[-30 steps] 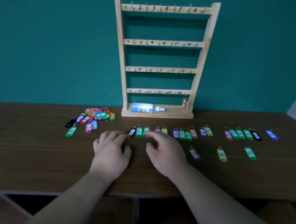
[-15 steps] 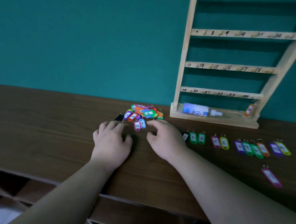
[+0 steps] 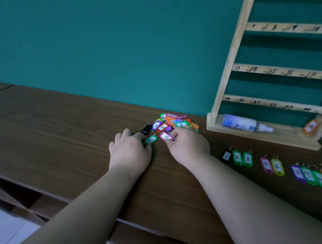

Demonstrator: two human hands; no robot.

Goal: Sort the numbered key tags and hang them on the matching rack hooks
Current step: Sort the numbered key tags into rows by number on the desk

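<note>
The dark brown wooden table [image 3: 62,135] bears a pale wooden numbered rack [image 3: 232,56], standing well right of the fingers. The left hand [image 3: 129,152] lies flat with its fingers straight, the forefinger touching a black plastic key tag [image 3: 146,129]. The right hand [image 3: 187,147] curls its fingers and pinches the pink plastic tag marked 12 [image 3: 166,136]. Half a second ago they were spread, holding nothing. The heap of coloured key tags [image 3: 175,122] lies just beyond the right fingertips. A green tag marked 16 [image 3: 151,139] lies between both hands' fingers.

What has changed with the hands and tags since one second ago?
Both hands moved left from the sorted row to the unsorted pile. The right hand now pinches the pink tag 12; the left hand rests by the green tag 16. Row and rack stayed put.
</note>
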